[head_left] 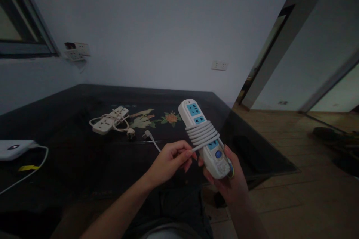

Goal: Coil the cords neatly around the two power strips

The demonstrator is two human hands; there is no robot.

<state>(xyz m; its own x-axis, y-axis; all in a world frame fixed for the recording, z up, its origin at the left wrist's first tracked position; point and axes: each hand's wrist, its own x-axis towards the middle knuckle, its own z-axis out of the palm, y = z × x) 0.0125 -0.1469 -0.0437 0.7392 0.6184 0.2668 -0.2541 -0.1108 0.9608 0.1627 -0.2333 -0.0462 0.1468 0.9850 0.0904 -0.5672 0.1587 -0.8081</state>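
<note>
My right hand (pixel 228 177) grips the lower end of a white power strip (pixel 196 115) with blue sockets, held tilted above the table's near edge. Its grey cord (pixel 202 133) is wound in several turns round the strip's middle. My left hand (pixel 171 160) pinches the loose run of that cord just left of the strip. The cord's plug (pixel 147 134) lies on the dark table beyond my left hand.
A second white power strip (pixel 110 120) with its cord bundled on it lies on the dark glass table (pixel 84 164), which has a flower pattern. A white device (pixel 14 148) with a cable sits at the far left. Wall sockets (pixel 219 65) are behind; wooden floor at right.
</note>
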